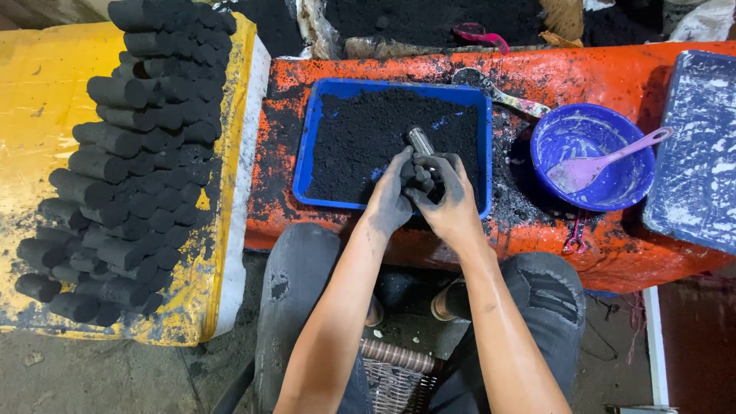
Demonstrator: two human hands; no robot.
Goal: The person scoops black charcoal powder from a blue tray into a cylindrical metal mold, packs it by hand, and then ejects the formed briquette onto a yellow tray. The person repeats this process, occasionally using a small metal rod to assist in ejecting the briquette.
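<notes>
Centre frame, over the blue tray (pixel 314 146), a metal tube mould (pixel 420 141) is being gripped by both the left hand (pixel 389 201) and right hand (pixel 447 201), and black powder (pixel 360 138) is being packed in; firm pressing looks needed next.

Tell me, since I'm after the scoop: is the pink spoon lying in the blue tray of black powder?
No, the pink spoon lies in the round blue bowl to the right of the blue tray.
</notes>
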